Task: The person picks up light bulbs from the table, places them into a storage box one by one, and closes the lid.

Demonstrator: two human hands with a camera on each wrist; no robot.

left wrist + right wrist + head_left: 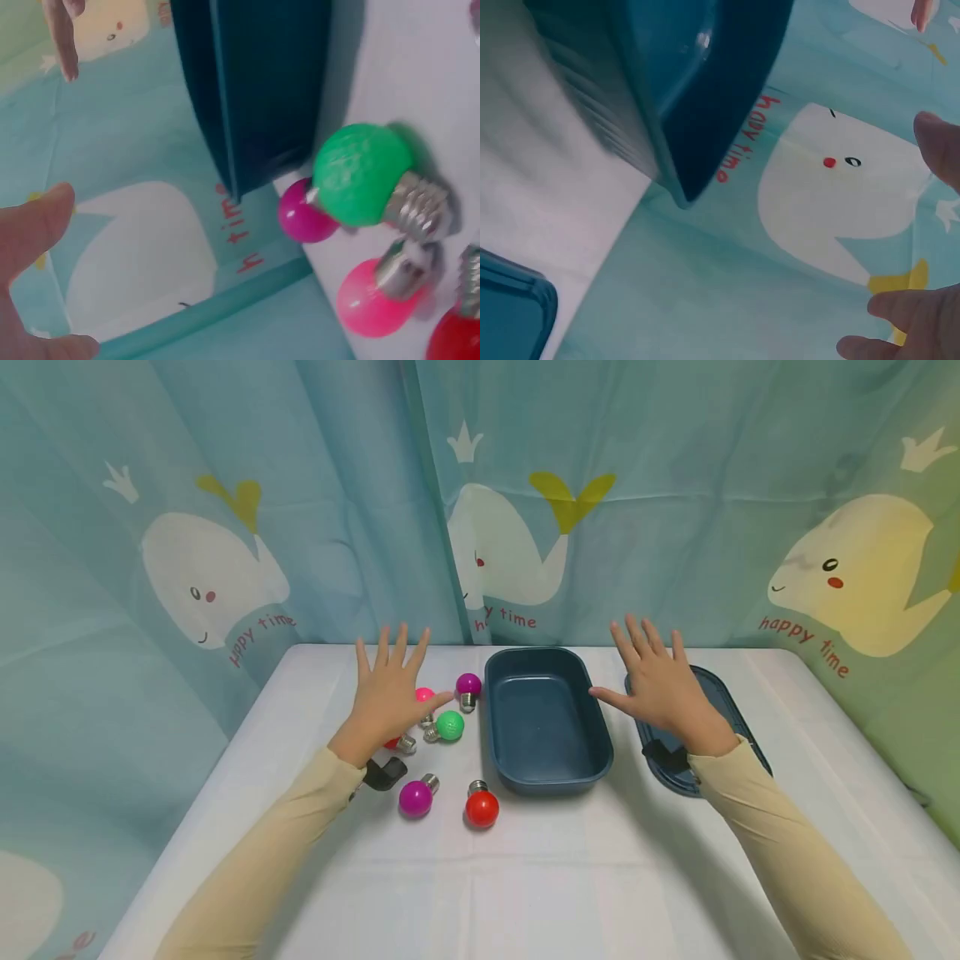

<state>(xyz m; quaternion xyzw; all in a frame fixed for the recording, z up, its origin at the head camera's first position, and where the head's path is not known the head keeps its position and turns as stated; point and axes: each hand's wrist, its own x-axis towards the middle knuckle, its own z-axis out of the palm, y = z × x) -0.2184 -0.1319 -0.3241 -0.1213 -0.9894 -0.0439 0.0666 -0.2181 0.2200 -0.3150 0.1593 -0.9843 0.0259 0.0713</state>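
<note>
Blue box (549,718) sits just right of center in the frame, standing on the white bench (540,885). Likeliest snag from here, at a guess: the bulbs (450,725) are round, so a careless brush from the left hand (386,697) could send one rolling. Box's hollow side faces up; its long axis runs top to bottom of the frame, lower end leaning slightly right. Bulbs are scattered left of it, some partly behind that hand. Right hand (660,689) is over the lid (714,693), right of the box. Both hands' fingers are spread wide, holding nothing.
</note>
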